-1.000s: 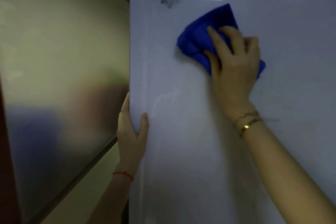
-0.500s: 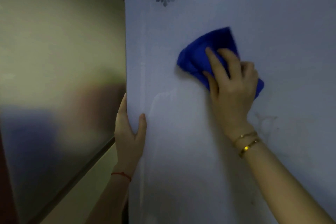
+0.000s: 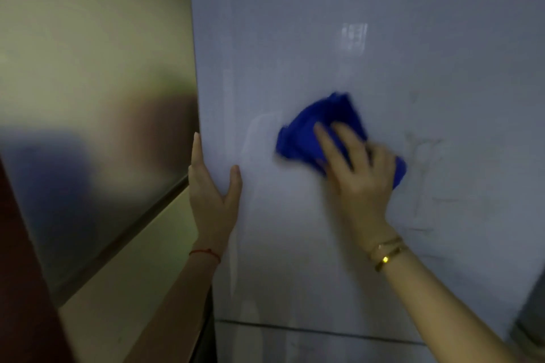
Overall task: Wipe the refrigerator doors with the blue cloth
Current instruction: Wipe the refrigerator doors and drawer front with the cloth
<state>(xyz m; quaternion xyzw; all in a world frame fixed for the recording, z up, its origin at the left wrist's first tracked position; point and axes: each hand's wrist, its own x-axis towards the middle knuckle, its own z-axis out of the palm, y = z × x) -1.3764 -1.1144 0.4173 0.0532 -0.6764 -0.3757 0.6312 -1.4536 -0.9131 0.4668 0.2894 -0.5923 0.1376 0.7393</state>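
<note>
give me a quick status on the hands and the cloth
Right hand pressing blue cloth flat to the refrigerator door. Left hand gripping the door's left edge. Faint smudges right of cloth; nothing in the way.

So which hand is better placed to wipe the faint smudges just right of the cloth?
The right hand. It already presses the blue cloth flat against the refrigerator door, with the smudges right beside it. The left hand grips the door's left edge, probably steadying it.

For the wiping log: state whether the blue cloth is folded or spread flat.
Bunched, not spread: the blue cloth sits crumpled under the right hand, pressed on the refrigerator door.
</note>
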